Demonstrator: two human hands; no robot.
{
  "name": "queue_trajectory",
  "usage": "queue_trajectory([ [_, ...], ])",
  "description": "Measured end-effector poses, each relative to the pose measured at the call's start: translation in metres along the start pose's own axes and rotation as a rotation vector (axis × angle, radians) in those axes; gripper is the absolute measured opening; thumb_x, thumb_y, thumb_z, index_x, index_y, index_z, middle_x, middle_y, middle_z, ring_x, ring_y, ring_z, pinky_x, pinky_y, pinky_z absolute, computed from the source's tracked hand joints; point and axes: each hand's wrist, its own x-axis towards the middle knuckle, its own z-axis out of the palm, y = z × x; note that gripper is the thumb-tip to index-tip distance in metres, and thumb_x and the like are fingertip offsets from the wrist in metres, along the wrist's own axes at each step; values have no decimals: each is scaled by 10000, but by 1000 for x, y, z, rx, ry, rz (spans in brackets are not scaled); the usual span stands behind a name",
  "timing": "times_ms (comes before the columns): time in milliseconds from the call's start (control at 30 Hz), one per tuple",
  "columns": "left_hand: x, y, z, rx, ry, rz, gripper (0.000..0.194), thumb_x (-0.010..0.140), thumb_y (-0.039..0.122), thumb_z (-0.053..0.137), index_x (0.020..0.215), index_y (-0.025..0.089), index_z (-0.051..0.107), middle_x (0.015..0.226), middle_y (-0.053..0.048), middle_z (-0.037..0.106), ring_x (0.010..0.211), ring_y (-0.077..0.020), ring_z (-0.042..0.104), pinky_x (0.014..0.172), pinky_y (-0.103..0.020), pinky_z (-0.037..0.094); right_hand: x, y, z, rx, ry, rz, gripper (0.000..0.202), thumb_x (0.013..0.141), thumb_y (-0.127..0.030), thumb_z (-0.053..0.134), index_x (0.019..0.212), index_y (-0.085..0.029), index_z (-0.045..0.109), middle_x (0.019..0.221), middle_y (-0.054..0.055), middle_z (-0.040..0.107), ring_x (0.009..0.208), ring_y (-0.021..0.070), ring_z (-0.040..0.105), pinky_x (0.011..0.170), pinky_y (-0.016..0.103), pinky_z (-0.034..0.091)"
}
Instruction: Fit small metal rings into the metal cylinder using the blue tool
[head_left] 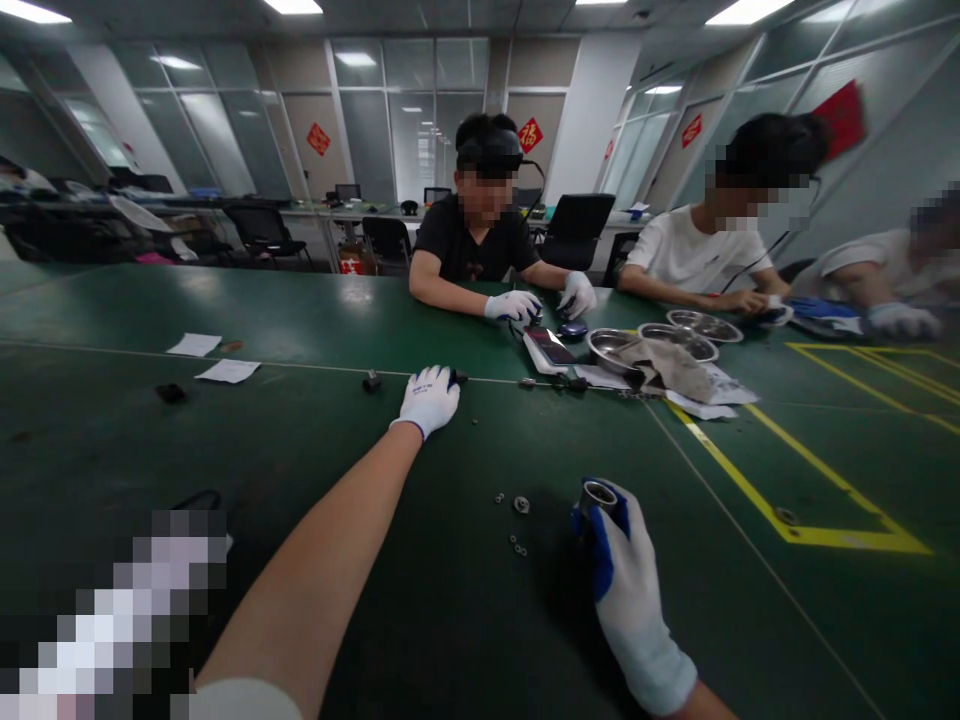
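Note:
My left hand, in a white glove, reaches far across the green table. Its fingers curl down around a small black part, whose pointed end pokes out to the right; the rest lies under the hand. Nearer to me, my right hand, in a white glove with a blue palm, grips a hollow metal cylinder with its open end facing up. Just left of that hand lie a small round metal piece and several tiny rings. A dark metal fitting sits left of my left hand.
Across the table a person in black handles small parts near a phone. Metal bowls and a grey cloth stand right of it. Yellow tape marks the right side. Papers lie left.

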Motion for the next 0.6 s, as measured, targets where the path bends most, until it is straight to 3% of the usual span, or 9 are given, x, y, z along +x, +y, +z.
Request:
queue_trajectory([
  [233,-28,10,-1,-14,-70,53,520,1021,320,365,1467,122,544,1583,-167,507,1479,-292,453,1260,-465,300,3,-4,4,56,-22,29,375,965,-500,545,1213,-244,660,1227,122,693,1150,330,670,1082,557,495],
  [467,-82,41,-7,-31,-161,192,517,1034,342,394,1485,142,549,1591,-126,510,1492,-233,448,1273,-389,295,11,-8,9,73,-6,3,328,943,-465,569,1139,-219,664,1137,113,696,1093,310,665,1034,529,500],
  [600,-122,58,-7,-71,-210,328,525,1036,338,402,1499,129,532,1609,-127,483,1514,-245,417,1293,-415,263,17,-3,12,150,26,49,355,904,-516,585,1106,-229,644,1088,84,678,1022,278,663,946,467,534],
])
